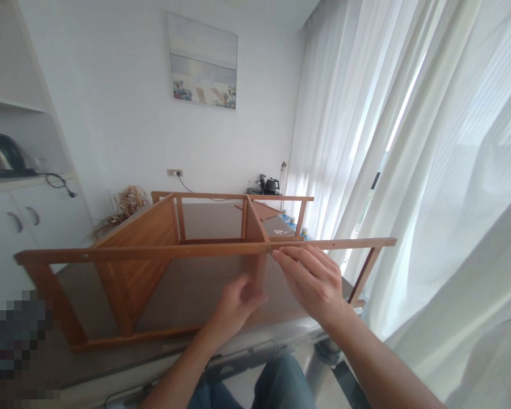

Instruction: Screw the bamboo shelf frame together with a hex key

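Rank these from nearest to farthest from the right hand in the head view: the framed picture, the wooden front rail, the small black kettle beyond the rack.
1. Wooden front rail: touching, under the right hand's fingertips.
2. Small black kettle: beyond the rack, near the curtain.
3. Framed picture: high on the back wall.

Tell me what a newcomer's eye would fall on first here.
The wooden shelf frame, lying on its side across the brown table, dominates the middle. The right hand lays its fingers along the frame's top rail, with the left hand just below it, blurred. Bright white curtains fill the right side.
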A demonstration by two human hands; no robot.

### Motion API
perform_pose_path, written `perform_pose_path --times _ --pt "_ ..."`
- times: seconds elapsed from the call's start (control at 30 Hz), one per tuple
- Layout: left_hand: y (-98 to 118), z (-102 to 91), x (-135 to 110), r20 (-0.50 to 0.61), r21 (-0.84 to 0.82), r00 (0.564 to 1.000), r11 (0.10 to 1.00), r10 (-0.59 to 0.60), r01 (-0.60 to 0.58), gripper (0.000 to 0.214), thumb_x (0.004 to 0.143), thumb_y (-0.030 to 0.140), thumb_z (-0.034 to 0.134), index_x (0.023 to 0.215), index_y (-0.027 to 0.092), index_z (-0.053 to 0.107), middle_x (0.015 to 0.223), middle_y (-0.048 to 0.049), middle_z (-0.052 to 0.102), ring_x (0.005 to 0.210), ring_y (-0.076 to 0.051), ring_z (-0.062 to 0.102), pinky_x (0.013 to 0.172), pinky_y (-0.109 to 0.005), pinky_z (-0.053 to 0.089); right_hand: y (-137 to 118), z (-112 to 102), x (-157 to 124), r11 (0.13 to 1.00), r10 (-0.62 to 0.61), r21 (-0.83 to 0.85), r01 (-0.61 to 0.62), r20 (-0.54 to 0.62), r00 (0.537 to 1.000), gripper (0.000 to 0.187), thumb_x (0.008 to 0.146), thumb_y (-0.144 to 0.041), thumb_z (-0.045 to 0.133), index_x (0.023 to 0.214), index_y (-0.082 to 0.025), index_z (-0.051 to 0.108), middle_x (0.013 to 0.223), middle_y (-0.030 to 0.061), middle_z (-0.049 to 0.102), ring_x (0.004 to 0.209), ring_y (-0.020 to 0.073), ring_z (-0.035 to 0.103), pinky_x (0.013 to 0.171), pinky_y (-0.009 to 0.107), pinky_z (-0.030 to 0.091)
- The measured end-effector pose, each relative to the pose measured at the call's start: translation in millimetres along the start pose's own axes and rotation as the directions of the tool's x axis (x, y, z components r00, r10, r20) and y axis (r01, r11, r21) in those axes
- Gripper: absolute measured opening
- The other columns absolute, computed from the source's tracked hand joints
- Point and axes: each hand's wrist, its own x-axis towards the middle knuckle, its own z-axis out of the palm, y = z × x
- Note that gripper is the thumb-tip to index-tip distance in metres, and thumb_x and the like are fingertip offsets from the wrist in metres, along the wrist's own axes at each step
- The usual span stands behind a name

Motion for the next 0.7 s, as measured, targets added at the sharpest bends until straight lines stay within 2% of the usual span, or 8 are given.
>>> perform_pose_path --times 0.13,0.23,0.33,0.47,0.57,0.7 --pt "-4.1 -1.7 -2.7 0.093 -0.077 0.995 0.996 -0.033 0.04 0.039 0.084 0.052 0.078 0.093 0.015 0.07 0.089 -0.0054 0.071 0.082 -0.019 0.065 0.074 -0.026 0.048 3.2 -0.4 4.4 0.999 -0.043 -0.03 0.043 -0.019 0.999 0.035 0.088 0.003 0.068 0.116 -0.018 0.069 0.094 0.0067 0.076 0.082 0.0181 0.072 0.072 0.032 0.057" --pt "-1.4 -3.6 -2.1 0.103 -0.122 0.992 0.989 -0.069 0.081 0.04 0.08 0.051 0.082 0.089 0.015 0.067 0.083 -0.004 0.069 0.076 -0.016 0.063 0.069 -0.024 0.047 4.2 -1.7 6.4 0.996 -0.079 -0.052 0.078 -0.008 0.997 0.036 0.086 0.005 0.068 0.115 -0.017 0.068 0.092 0.0072 0.076 0.082 0.0179 0.071 0.072 0.031 0.057" --pt "-1.4 -3.7 -1.3 0.103 -0.157 0.99 0.981 -0.097 0.113 0.042 0.075 0.051 0.085 0.087 0.015 0.066 0.081 -0.0035 0.068 0.072 -0.016 0.063 0.065 -0.024 0.046 5.0 -3.2 4.5 0.99 -0.114 -0.085 0.117 0.036 0.993 0.033 0.089 0.002 0.068 0.115 -0.017 0.067 0.093 0.0074 0.075 0.084 0.0182 0.071 0.072 0.032 0.056" --pt "-2.3 -3.6 -1.2 0.112 -0.147 0.989 0.983 -0.092 0.108 0.041 0.074 0.05 0.086 0.086 0.014 0.069 0.082 -0.005 0.07 0.074 -0.017 0.064 0.068 -0.025 0.048 8.4 -8.9 7.7 0.977 -0.157 -0.123 0.172 0.12 0.98 0.024 0.095 -0.005 0.066 0.116 -0.016 0.065 0.095 0.0072 0.075 0.085 0.0178 0.07 0.071 0.032 0.054" --pt "-1.3 -4.4 -1.1 0.114 -0.13 0.989 0.985 -0.097 0.112 0.041 0.074 0.049 0.086 0.088 0.014 0.071 0.083 -0.0049 0.071 0.075 -0.017 0.064 0.069 -0.026 0.048 11.4 -18.2 23.1 0.948 -0.245 -0.155 0.277 0.2 0.949 0.018 0.096 -0.005 0.063 0.112 -0.014 0.066 0.093 0.0071 0.075 0.077 0.0162 0.066 0.064 0.032 0.05" --pt "0.7 -5.3 -0.6 0.113 -0.093 0.987 0.988 -0.115 0.126 0.04 0.074 0.049 0.085 0.084 0.014 0.068 0.079 -0.003 0.068 0.07 -0.015 0.06 0.064 -0.024 0.045 11.9 -30.9 49.3 0.879 -0.38 -0.169 0.446 0.315 0.87 0.013 0.098 -0.005 0.06 0.098 -0.014 0.069 0.079 0.0038 0.07 0.063 0.014 0.057 0.054 0.032 0.041"
